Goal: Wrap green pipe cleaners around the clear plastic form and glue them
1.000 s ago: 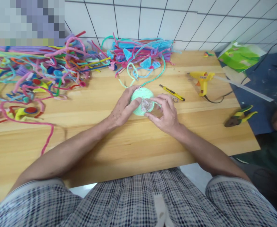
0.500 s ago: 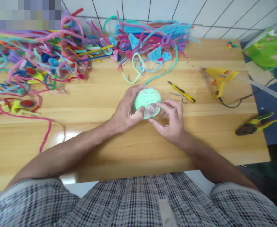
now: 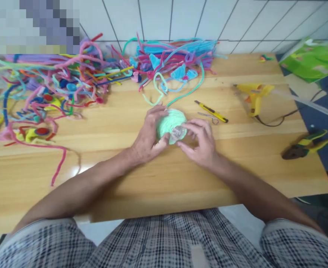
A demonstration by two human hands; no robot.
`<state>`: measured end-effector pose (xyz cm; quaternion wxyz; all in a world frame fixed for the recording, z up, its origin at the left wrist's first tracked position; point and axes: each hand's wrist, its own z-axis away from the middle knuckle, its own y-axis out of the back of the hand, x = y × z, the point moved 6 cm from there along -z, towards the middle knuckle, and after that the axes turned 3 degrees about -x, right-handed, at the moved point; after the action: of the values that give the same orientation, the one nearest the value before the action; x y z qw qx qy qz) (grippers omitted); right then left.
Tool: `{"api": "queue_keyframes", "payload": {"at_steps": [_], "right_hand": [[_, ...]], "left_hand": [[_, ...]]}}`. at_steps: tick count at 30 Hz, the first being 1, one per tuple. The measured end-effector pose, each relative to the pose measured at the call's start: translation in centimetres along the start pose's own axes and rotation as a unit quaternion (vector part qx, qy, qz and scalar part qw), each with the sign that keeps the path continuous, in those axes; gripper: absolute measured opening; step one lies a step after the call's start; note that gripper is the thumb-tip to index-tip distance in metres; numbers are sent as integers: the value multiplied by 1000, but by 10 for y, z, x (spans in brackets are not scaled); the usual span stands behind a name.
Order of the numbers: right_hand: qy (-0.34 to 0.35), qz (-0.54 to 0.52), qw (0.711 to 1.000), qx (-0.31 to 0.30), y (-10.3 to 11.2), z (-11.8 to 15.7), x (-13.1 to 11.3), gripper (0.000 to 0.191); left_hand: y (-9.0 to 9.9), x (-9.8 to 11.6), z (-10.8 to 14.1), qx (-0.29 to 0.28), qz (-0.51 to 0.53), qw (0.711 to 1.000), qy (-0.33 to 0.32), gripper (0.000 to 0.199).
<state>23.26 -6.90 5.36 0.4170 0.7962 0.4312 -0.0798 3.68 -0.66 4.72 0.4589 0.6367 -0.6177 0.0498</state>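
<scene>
A mint-green wrapped ball [image 3: 172,121] is held over the middle of the table. Part of its lower right side is a clear or greyish round patch [image 3: 177,133] that the green does not cover. My left hand [image 3: 150,137] wraps round the ball's left side, its thumb pressed near the patch. On the right, my right hand [image 3: 200,143] pinches the ball's edge beside the patch with thumb and fingers. A teal pipe cleaner [image 3: 190,89] runs from behind the ball up to the pile.
Colourful pipe cleaners [image 3: 82,74] heap along the table's back left. A yellow cutter [image 3: 213,111] and small scissors [image 3: 214,120] lie right of the ball. Farther right are a yellow glue gun [image 3: 255,97], pliers [image 3: 300,146] and a green bag [image 3: 315,61].
The camera view has shifted, so the table and its objects sit a little lower in the picture. Both hands keep hold of the green ball, with little other change.
</scene>
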Motion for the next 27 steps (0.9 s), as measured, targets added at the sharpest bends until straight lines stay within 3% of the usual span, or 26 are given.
{"api": "queue_keyframes", "payload": {"at_steps": [8, 14, 19, 27], "right_hand": [[-5, -6, 1000, -19, -4, -1, 4, 60], [5, -14, 1000, -12, -2, -2, 4, 57], [-33, -30, 999, -31, -3, 0, 10, 57], [1, -40, 999, -14, -1, -1, 6, 52]], "left_hand": [[7, -6, -7, -14, -12, 1000, -5, 56], [4, 2, -8, -65, -28, 996, -49, 36], [9, 4, -8, -36, -93, 992, -78, 34], [7, 9, -7, 2, -106, 992, -73, 30]]}}
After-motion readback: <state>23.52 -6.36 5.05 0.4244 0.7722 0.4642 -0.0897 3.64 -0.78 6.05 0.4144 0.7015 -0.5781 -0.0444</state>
